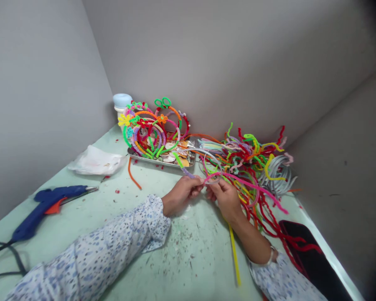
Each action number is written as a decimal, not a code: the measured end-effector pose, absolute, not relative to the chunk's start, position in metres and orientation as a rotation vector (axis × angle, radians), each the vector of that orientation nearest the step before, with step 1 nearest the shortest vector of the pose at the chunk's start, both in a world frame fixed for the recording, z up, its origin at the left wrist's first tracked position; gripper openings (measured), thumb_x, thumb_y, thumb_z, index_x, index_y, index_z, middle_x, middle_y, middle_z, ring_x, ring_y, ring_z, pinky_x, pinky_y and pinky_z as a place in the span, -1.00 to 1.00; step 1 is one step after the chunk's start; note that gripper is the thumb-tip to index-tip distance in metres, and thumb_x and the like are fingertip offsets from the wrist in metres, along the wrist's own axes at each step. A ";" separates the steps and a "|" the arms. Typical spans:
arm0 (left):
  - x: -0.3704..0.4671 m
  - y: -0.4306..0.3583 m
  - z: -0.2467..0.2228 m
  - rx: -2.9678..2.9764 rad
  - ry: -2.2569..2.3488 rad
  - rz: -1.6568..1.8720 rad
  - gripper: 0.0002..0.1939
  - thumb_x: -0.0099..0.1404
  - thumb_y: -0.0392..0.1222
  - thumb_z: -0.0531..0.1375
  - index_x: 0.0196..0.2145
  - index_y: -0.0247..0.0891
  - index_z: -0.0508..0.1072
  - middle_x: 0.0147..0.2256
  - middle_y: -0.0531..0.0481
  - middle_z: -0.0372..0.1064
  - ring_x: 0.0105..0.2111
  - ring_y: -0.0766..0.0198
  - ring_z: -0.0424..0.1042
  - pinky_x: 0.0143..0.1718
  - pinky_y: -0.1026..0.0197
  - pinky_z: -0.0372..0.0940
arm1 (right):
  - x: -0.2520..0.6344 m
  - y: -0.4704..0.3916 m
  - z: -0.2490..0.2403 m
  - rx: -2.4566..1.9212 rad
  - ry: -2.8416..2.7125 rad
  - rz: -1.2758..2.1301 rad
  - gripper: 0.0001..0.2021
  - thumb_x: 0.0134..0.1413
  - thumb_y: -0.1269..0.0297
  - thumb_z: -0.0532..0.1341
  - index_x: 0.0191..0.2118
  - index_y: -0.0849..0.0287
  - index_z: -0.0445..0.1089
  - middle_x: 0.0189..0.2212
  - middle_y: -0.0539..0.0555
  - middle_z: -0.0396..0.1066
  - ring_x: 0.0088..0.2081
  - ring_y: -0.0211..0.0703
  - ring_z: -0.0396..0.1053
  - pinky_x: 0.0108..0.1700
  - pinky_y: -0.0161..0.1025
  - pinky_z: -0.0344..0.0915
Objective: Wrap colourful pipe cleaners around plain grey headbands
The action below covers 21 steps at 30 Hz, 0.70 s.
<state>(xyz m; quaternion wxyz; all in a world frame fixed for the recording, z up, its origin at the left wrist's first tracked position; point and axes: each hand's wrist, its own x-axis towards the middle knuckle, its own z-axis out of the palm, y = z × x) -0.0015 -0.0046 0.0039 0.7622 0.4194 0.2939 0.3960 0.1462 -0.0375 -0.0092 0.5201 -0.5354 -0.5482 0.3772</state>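
Grasping a slim headband [188,172], wrapped at one end in green and lilac, with the left hand [183,193]; pinching a bright pink pipe cleaner [253,184] beside it in the grip of the right hand [227,198], close to the left, above the middle of the desk [188,259]. Cannot tell exactly where the pink meets the headband among the fingers. Reaching outward with the free pink end toward the right edge. Lying beneath and beyond the right arm, toward the far right corner: a tangled heap of coloured pipe cleaners [244,146] and a bundle of silvery bands [277,171]. Stretched below the right wrist: a yellow strip [234,255]. Set along the right edge, crossed by red stems: a dark phone [321,267]. Placed near the far left corner: a metal tray [163,165] bearing finished hoops [162,119], beside a blue-lidded jar [122,101]. Resting along the left edge: a white plastic bag [97,161] and, nearer, a blue glue gun [45,207].
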 end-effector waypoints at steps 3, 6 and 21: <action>-0.002 -0.004 0.006 0.816 0.634 0.894 -0.78 0.02 -0.15 0.24 -0.57 -0.31 0.26 -0.59 0.12 0.08 -0.64 0.49 -0.04 -0.61 0.30 -0.23 | 0.143 -0.041 -0.010 -1.275 -1.384 0.699 -0.78 0.08 0.11 0.22 -0.42 0.16 0.36 -0.60 -0.05 0.30 -0.54 -0.25 0.26 -0.46 -0.29 0.24; -0.001 -0.005 0.007 0.807 0.644 0.914 -0.77 0.00 -0.13 0.25 -0.55 -0.31 0.30 -0.59 0.11 0.11 -0.64 0.48 0.00 -0.61 0.31 -0.19 | 0.142 -0.043 -0.009 -1.227 -1.447 0.506 -0.79 0.07 0.16 0.24 -0.20 0.14 0.40 -0.37 0.04 0.38 -0.42 -0.22 0.35 -0.39 -0.26 0.33; -0.001 -0.005 -0.006 1.181 0.769 0.981 -0.62 0.24 0.04 0.13 -0.59 -0.28 0.22 -0.64 0.12 0.08 -0.61 0.42 0.06 -0.52 0.27 -0.02 | 0.144 -0.039 -0.006 -1.145 -1.690 0.210 -0.89 0.17 0.32 0.18 -0.20 0.09 0.44 -0.19 0.10 0.46 -0.09 -0.10 0.40 0.01 -0.06 0.33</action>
